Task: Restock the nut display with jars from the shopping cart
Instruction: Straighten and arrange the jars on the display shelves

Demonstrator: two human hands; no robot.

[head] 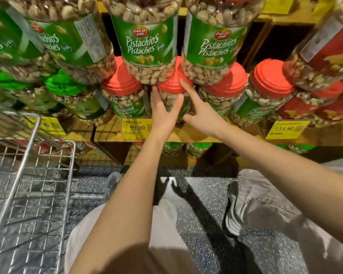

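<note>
Evidently the placing step is in hand: a jar (173,87) of pistachios is being squared up in the front row of the shelf (186,133). It stands upright on its base with the red lid on top, so its long axis runs vertically. What shows of its green label between the fingers is turned out toward the aisle.

The jar is bracketed by both grips. The left grip (162,113) is spread, with straight fingers laid up the jar's left side and the thumb splayed across the front. The right grip (203,120) is also spread, its index finger stretched up to the edge of the lid and its thumb held wide. Its remaining fingers are hidden behind the jar, so their hold cannot be told. Nothing is pinched; the jar is pressed and steadied, not carried.

Just beside it, left (121,84) and right (228,84), stand matching jars with red lids. Two upper jars (147,46) are stacked on this row, and their bases appear to bear on the lid between them. A price tag (137,128) is fixed to the shelf edge below, touching the left wrist in the view. The cart (67,175) stands on the floor to the left.

The next move is judged to call for a gentle release of both grips, so that the stack above is not shaken. A turn left to the cart for another jar would then be needed.
</note>
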